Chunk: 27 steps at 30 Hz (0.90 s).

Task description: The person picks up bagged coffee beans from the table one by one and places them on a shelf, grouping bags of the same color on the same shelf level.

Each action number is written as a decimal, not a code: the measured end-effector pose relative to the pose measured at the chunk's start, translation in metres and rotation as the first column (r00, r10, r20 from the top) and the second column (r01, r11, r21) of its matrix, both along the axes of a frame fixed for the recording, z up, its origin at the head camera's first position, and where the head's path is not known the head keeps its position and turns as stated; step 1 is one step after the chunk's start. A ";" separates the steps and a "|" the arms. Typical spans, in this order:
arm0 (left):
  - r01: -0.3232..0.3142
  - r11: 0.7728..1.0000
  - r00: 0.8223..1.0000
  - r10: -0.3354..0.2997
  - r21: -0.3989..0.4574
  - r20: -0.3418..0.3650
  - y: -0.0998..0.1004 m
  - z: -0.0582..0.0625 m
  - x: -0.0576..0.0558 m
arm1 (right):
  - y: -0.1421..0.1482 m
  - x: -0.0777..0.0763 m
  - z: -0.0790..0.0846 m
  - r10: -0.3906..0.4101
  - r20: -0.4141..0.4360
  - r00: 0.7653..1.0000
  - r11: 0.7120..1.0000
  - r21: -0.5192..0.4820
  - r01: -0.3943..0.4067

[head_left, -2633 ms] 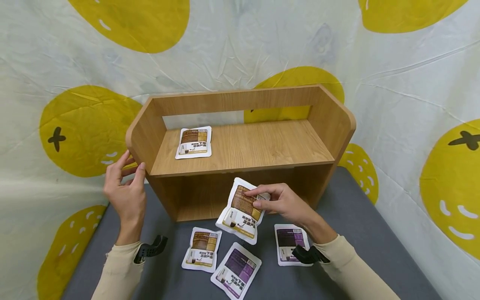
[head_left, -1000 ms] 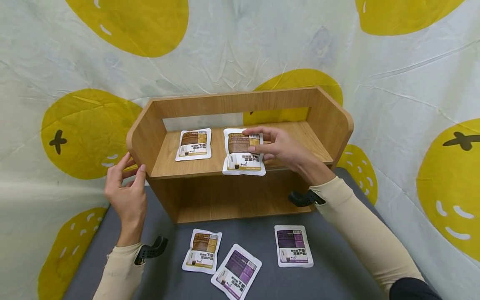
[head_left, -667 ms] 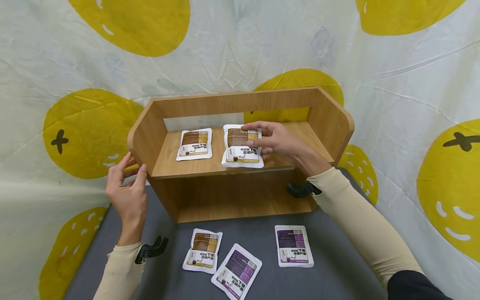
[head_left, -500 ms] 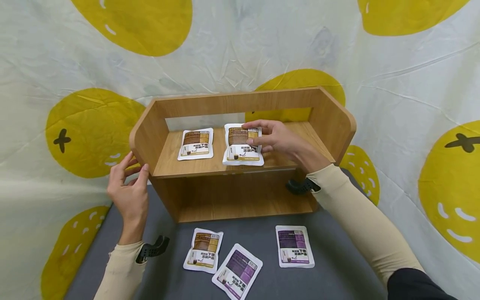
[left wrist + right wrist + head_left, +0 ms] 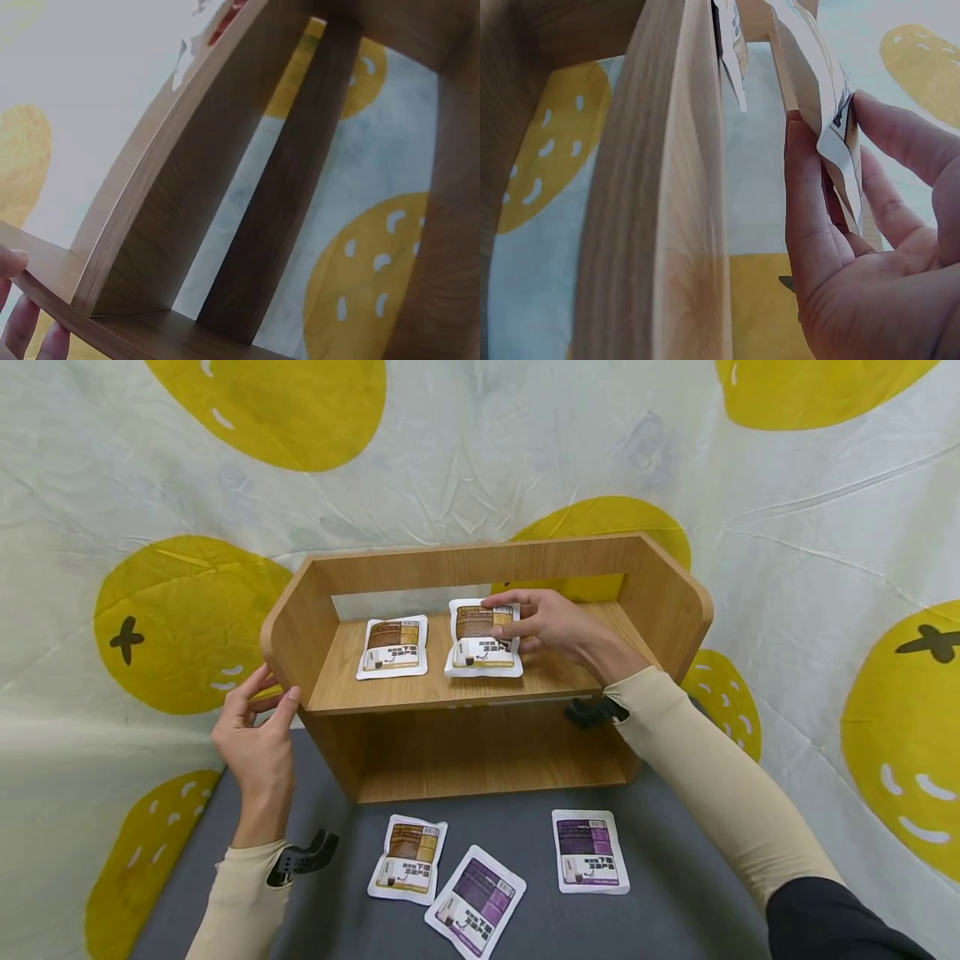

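My right hand [image 5: 551, 631] pinches the right edge of a white pouch with a brown label [image 5: 483, 642], thumb on the front and fingers behind. In the right wrist view the pouch [image 5: 817, 82] is held apart from the upper board of the wooden shelf [image 5: 694, 225]. A second brown-label pouch [image 5: 392, 647] lies to its left on that board. My left hand [image 5: 258, 743] grips the front edge of the shelf's left side panel [image 5: 288, 635]; in the left wrist view its thumb [image 5: 11, 262] and fingers lie on either side of the panel.
On the grey tabletop [image 5: 330, 910] before the shelf lie a brown-label pouch [image 5: 408, 860], a tilted purple-label pouch [image 5: 476, 902] and another purple-label pouch [image 5: 591, 852] further right. The lower shelf compartment [image 5: 480, 752] opens to the front. A patterned cloth [image 5: 465, 452] hangs behind.
My right hand has lifted the brown-label pouch from in front of the shelf up over the upper board, lately moving slightly further back. My left hand has stayed on the side panel.
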<state>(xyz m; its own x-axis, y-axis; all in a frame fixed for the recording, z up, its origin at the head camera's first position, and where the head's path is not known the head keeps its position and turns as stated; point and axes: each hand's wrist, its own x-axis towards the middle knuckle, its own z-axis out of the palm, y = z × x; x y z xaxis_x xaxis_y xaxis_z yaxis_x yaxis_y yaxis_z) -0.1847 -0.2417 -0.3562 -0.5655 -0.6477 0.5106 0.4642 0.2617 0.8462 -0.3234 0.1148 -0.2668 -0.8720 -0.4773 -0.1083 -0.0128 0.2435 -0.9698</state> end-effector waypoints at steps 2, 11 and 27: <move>0.028 0.999 0.999 -0.027 0.026 -0.024 -0.001 0.001 0.000 | -0.002 -0.003 0.001 -0.003 0.009 1.000 1.000 0.012 0.002; 0.065 0.996 0.996 -0.061 0.067 -0.058 -0.002 0.002 -0.001 | -0.009 -0.018 0.001 0.000 0.035 0.999 0.997 0.079 -0.003; 0.025 0.999 1.000 -0.025 0.030 -0.015 0.000 0.001 0.000 | -0.013 -0.032 -0.006 0.004 0.009 1.000 0.971 0.239 -0.005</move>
